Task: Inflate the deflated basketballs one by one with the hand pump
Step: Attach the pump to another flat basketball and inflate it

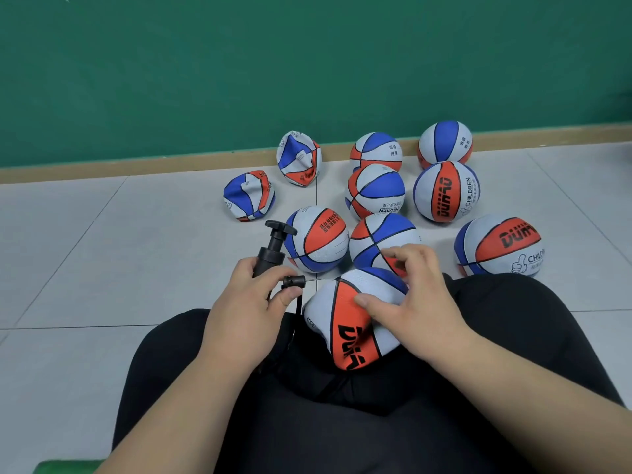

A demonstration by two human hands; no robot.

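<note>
- Your left hand (246, 302) has its fingers wrapped round the lower barrel of the hand pump (272, 249).
- The pump's long axis stands nearly upright, leaning slightly to the right. Its T-handle is at the top, pointing away from you toward the green wall (307, 63).
- The black hose end (294, 281) lies crosswise just above your left thumb. Its tip points right, toward the ball on your lap; whether it touches the ball you cannot tell.
- The limp basketball (349, 323) rests on your lap between your thighs, its orange panel with black lettering facing up.
- Your right hand (410, 302) grasps that ball, with the fingers curled over its far edge and the thumb pressed on the orange panel.
- On the tiled floor (102, 251) ahead, seven round balls (446, 191) sit in a cluster near the wall.
- Two collapsed balls (249, 196) lie to the left of that cluster, apart from your hands.
</note>
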